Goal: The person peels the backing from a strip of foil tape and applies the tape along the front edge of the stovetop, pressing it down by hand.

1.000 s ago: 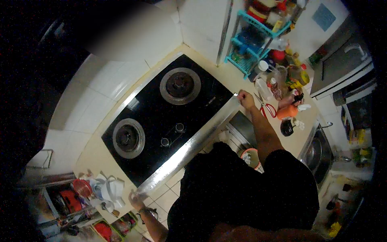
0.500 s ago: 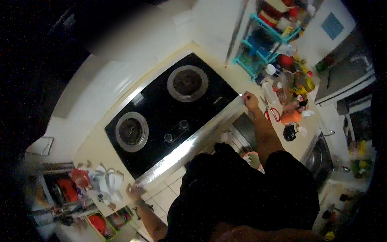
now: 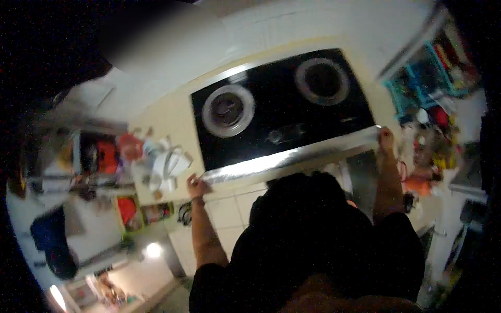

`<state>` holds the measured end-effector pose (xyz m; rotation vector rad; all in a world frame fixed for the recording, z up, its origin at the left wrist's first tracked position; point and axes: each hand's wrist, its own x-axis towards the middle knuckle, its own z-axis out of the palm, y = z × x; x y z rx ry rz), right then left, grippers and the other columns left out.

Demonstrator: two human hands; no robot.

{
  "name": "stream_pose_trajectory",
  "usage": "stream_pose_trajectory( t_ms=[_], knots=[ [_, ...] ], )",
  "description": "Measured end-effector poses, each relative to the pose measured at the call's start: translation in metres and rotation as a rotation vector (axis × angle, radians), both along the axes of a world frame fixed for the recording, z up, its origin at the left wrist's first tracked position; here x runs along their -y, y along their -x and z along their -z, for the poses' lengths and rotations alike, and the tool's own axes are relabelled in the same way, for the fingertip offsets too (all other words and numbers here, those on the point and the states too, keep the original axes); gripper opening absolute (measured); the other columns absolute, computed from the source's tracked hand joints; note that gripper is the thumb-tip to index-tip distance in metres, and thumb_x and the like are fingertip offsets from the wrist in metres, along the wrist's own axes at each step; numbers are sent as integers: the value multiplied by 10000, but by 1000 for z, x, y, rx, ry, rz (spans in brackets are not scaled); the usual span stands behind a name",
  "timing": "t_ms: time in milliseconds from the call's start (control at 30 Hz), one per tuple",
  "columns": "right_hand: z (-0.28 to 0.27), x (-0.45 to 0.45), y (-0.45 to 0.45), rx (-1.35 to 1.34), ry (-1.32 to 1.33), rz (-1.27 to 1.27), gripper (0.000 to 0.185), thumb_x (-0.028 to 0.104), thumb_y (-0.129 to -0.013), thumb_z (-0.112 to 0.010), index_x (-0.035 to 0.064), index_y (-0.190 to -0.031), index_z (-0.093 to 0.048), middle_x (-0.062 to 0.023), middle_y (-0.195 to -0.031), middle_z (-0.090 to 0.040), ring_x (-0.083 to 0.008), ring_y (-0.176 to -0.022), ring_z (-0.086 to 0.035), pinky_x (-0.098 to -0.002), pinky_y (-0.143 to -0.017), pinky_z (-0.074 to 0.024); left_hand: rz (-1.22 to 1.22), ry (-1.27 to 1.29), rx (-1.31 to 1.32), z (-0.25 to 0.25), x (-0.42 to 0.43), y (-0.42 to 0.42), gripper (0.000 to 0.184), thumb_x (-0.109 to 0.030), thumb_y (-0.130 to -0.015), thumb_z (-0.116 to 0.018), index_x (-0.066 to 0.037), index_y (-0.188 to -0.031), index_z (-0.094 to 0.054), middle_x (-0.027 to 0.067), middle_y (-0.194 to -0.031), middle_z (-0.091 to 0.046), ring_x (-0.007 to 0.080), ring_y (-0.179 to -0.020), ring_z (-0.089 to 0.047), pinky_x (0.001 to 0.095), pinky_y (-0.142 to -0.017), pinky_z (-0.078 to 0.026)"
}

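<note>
- Silver strip (image 3: 282, 159) is running along the front edge of the stove (image 3: 274, 99), slanting slightly upward to the right.
- White pile (image 3: 175, 166) is lying on the tabletop (image 3: 168, 121), just beside the left hand (image 3: 197, 187).
- Left hand is pinching the strip's left end, as far as the blur is letting it show.
- Left burner (image 3: 228, 111) and right burner (image 3: 322, 81) are sitting behind the strip; the stove is appearing more level than a moment ago, while the strip is keeping to the same edge, suggesting an unchanged hold.
- Right hand (image 3: 385, 140) is gripping the right end, well apart from the left.
- Teal rack (image 3: 403, 96) is standing beyond it.
</note>
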<state>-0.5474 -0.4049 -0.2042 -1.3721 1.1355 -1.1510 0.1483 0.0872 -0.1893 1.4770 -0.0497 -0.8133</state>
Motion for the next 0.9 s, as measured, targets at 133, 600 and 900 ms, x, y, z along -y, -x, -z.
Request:
stream_pose_trajectory(
  t_ms=[133, 600, 900],
  knots=[
    [18, 14, 16, -204, -51, 19, 186, 87, -844, -571, 58, -680, -490, 25, -641, -465, -69, -568, -387, -220, -523, -317, -5, -265, 429, -16, 14, 17, 422, 46, -738, -632, -74, -1118, -492, 24, -691, -552, 116, -602, -551, 253, -528, -463],
    [85, 62, 76, 125, -426, -85, 231, 209, -899, -543, 79, -708, -538, 16, -625, -461, -85, -557, -401, -242, -529, -359, 45, -243, 401, -53, 27, 32, 286, 84, -744, -619, 2, -1006, -536, 34, -706, -571, 140, -645, -577, 270, -593, -507],
    [-10, 2, 12, -357, 24, -37, 231, 279, -923, -499, 53, -889, -538, -24, -765, -507, -124, -683, -466, -274, -691, -408, 79, -266, 366, -48, 28, 29, 64, 35, -760, -640, 0, -801, -605, 26, -733, -616, 114, -608, -559, 257, -565, -478]
  ],
)
